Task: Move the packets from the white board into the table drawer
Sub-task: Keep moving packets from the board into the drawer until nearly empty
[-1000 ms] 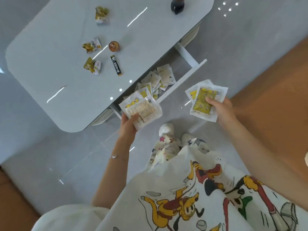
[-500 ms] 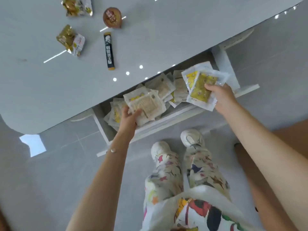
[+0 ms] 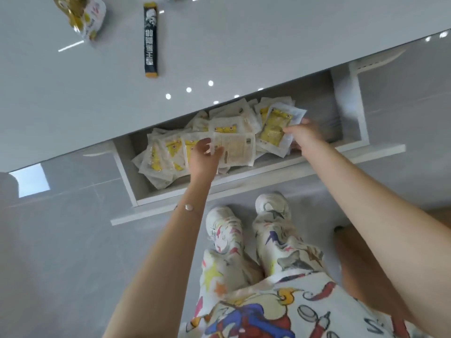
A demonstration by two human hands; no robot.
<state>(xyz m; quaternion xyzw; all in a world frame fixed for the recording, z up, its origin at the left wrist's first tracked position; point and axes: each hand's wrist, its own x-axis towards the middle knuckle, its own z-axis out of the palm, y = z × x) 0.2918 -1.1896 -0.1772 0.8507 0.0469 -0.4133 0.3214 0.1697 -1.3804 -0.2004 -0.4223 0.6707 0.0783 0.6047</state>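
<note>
- Right, the packets (image 3: 195, 147) lie heaped inside the open table drawer (image 3: 244, 176), pale wrappers with yellow panels, overlapping and pointing every which way.
- One printed packet (image 3: 238, 150) sits on top near the middle, plain side up, its long axis running roughly along the drawer front and tilted slightly.
- The left hand (image 3: 203, 158) is over the drawer, thumb and fingers pinching that printed packet at its left edge.
- A yellow-faced packet (image 3: 274, 130) is at the right end of the heap, long axis pointing away from the person and leaning right, more packets fanned under it.
- The right hand (image 3: 303, 135) has its fingertips on that packet's right edge; the blur means I cannot tell whether it grips or just touches.
- The drawer is pulled out from under the glossy grey table (image 3: 219, 50).
- On the table top: a black stick sachet (image 3: 151, 40), long axis pointing away from the person, and a gold-and-white snack bag (image 3: 83, 17) to its left.
- Below, patterned trousers and shoes (image 3: 224, 223) stand on the grey floor just beside the drawer front.
</note>
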